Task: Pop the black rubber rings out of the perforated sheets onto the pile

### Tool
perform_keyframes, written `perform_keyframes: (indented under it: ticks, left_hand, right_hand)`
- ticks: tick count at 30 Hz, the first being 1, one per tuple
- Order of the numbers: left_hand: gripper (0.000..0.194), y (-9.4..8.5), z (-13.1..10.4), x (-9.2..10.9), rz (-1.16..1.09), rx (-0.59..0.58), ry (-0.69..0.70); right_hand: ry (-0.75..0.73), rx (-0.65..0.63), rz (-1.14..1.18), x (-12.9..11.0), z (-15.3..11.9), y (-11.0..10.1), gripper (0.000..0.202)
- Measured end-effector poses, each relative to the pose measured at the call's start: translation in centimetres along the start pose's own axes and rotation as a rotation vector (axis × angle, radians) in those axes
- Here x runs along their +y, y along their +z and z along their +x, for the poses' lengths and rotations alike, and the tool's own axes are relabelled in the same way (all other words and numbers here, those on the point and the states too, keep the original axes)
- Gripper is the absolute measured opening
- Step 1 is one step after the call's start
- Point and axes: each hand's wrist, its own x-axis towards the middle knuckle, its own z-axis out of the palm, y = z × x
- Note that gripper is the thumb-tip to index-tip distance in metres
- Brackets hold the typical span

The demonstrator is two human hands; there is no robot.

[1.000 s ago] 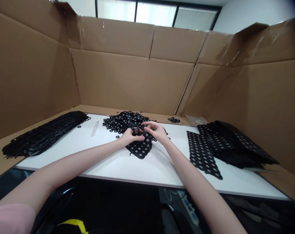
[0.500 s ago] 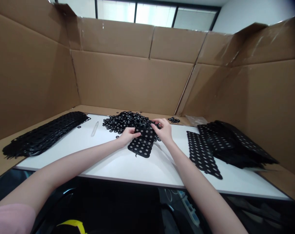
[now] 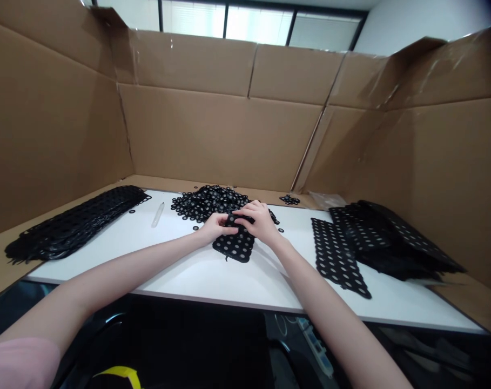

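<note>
Between my hands, at the middle of the white table, is a black sheet dotted with pale round spots [image 3: 234,247]. Its upper part is folded over, and its lower end lies toward me. My left hand [image 3: 215,229] pinches the fold from the left, thumb toward the sheet. From the right, my right hand [image 3: 261,222] grips the same folded part with bent fingers, which hide much of it. Just behind them lies a heap of small black rings or discs [image 3: 207,202].
A stack of black perforated strips [image 3: 79,221] lies at the left, beside a slim white pen-like tool [image 3: 158,215]. At the right are a flat dotted sheet [image 3: 337,256] and a pile of dotted sheets [image 3: 385,237]. Cardboard walls [image 3: 213,135] surround the white table [image 3: 180,275].
My right hand has moved left and closer to my left hand. The sheet's raised part has been folded down more tightly, and some rings to the right have come into view.
</note>
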Motion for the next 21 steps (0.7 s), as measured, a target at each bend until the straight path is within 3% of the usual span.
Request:
perform_keyframes:
  ticks: [13,21]
  left_hand:
    - [0.028,0.8,-0.4,1.4,0.393,0.098,0.116]
    - [0.019,0.5,-0.3,1.3,0.413,0.083,0.114]
  right_hand:
    - [-0.074,-0.046,-0.108,-1.0,0.2,0.1,0.027]
    - [-0.146,-0.101,-0.161,-1.2,0.1,0.2,0.037]
